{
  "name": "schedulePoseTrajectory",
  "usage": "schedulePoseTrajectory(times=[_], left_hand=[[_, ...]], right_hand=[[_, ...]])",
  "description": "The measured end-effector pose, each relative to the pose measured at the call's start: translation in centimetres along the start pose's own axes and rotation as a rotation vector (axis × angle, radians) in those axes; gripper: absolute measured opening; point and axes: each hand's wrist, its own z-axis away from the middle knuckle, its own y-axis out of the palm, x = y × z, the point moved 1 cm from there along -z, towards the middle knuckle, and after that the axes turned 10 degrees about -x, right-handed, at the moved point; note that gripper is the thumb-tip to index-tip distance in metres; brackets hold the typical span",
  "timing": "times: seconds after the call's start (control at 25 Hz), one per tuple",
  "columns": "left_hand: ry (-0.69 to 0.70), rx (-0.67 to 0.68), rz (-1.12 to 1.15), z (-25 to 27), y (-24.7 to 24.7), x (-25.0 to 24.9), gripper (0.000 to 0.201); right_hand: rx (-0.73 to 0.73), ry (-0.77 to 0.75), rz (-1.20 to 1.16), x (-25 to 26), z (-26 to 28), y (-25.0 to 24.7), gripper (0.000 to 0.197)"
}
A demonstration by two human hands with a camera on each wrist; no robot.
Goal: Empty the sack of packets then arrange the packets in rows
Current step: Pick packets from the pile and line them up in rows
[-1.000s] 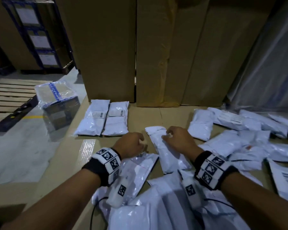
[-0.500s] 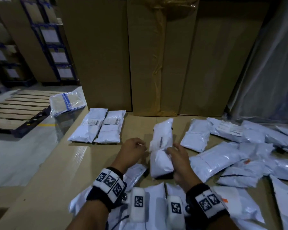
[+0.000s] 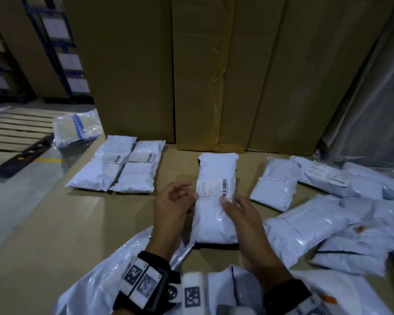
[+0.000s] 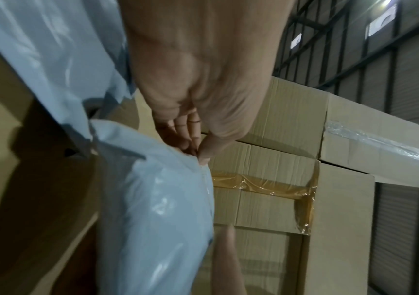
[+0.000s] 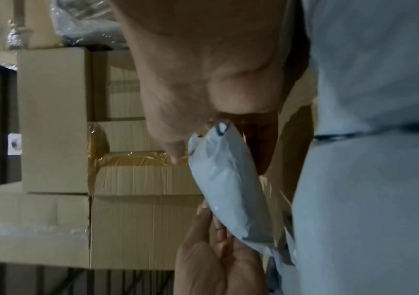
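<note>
You have two packets (image 3: pixel 116 165) rowed, both hands (image 3: pixel 172 209) pinching a third packet (image 3: pixel 215 201) just right of them, many loose packets (image 3: pixel 328 223) beyond.

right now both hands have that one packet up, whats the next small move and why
Probably carry the held packet left and lay it label-up beside the two packets already lying side by side. The left hand and right hand grip its edges, and bare cardboard surface is open next to that pair.

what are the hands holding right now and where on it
Both hold one white packet: the left hand pinches its left edge, the right hand grips its right side near the label.
</note>
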Motion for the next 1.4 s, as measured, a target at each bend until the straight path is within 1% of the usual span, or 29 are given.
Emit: schedulePoseTrajectory(times=[0.08,0.12,0.2,0.28,0.36,0.48,0.56,0.6,0.64,0.68,0.72,0.76,0.8,0.84,0.88,0.92,0.96,1.08,1.2,1.24,1.32,1.4], left_hand=[[0.026,-0.018,0.005,-0.1,-0.5,0.3,0.016],[0.003,-0.037,0.032,-0.4,-1.0,0.4,0.013],[-0.098,-0.099,0.140,-1.6,-2.2,0.8,0.012],[-0.161,-0.138,0.214,-2.6,-3.0,0.6,0.014],[-0.175,-0.146,0.249,-2.9,-3.2,0.0,0.014],[-0.174,-0.166,0.252,-3.2,-3.3,-0.5,0.015],[-0.138,-0.177,0.218,-3.6,-3.6,-0.6,0.019],[-0.109,-0.189,0.191,-3.7,-3.9,-0.6,0.019],[-0.077,-0.193,0.159,-3.8,-4.1,-0.7,0.019],[-0.046,-0.190,0.129,-4.0,-4.2,-0.7,0.018],[-0.022,-0.189,0.101,-4.1,-4.3,-0.6,0.018],[0.001,-0.191,0.057,-4.2,-4.4,-0.3,0.018],[0.026,-0.189,-0.008,-4.3,-4.6,0.0,0.020],[0.048,-0.175,-0.083,-4.3,-4.6,0.3,0.024],[0.065,-0.150,-0.153,-4.2,-4.7,0.6,0.029],[0.081,-0.117,-0.208,-4.1,-4.7,0.7,0.034],[0.096,-0.085,-0.255,-4.0,-4.6,0.9,0.038],[0.168,-0.006,-0.411,-3.9,-4.2,0.9,0.042],[0.185,0.036,-0.493,-3.7,-4.1,0.6,0.043],[0.183,0.049,-0.499,-3.8,-4.1,0.5,0.043],[0.202,0.060,-0.530,-4.2,-4.0,0.5,0.042],[0.235,0.059,-0.559,-4.0,-3.8,0.2,0.039]], right_hand=[[-0.042,-0.048,0.074,0.4,0.3,1.0,0.023],[-0.060,-0.043,0.100,0.7,0.0,1.4,0.023],[-0.067,-0.021,0.133,1.7,-1.4,2.6,0.019],[-0.074,-0.025,0.143,3.4,-3.9,4.3,0.022],[-0.108,-0.073,0.219,4.3,-7.3,6.9,0.033],[-0.074,-0.133,0.379,2.8,-11.6,11.7,0.040],[-0.017,-0.160,0.517,1.0,-12.9,13.9,0.046],[0.020,-0.193,0.620,0.2,-12.8,14.5,0.048],[0.026,-0.241,0.730,-0.4,-12.8,14.7,0.048],[0.005,-0.294,0.869,-0.6,-12.5,14.7,0.048],[-0.023,-0.377,1.014,-0.6,-12.3,14.5,0.047],[-0.016,-0.485,1.129,-0.5,-12.0,14.5,0.047],[0.058,-0.600,1.194,-0.5,-11.8,14.4,0.047],[0.188,-0.683,1.211,-0.6,-11.8,14.4,0.048],[0.316,-0.714,1.189,-0.7,-11.8,14.1,0.048],[0.396,-0.696,1.156,-0.9,-11.9,13.8,0.048],[0.436,-0.662,1.120,-1.2,-12.2,13.4,0.048],[0.494,-0.591,1.124,-1.6,-12.7,12.7,0.050],[0.539,-0.523,1.129,-0.2,-12.5,12.5,0.054],[0.528,-0.507,1.108,1.0,-12.0,12.2,0.058],[0.459,-0.481,1.101,3.5,-10.7,10.5,0.066],[0.404,-0.466,1.166,5.9,-8.4,7.4,0.069]])
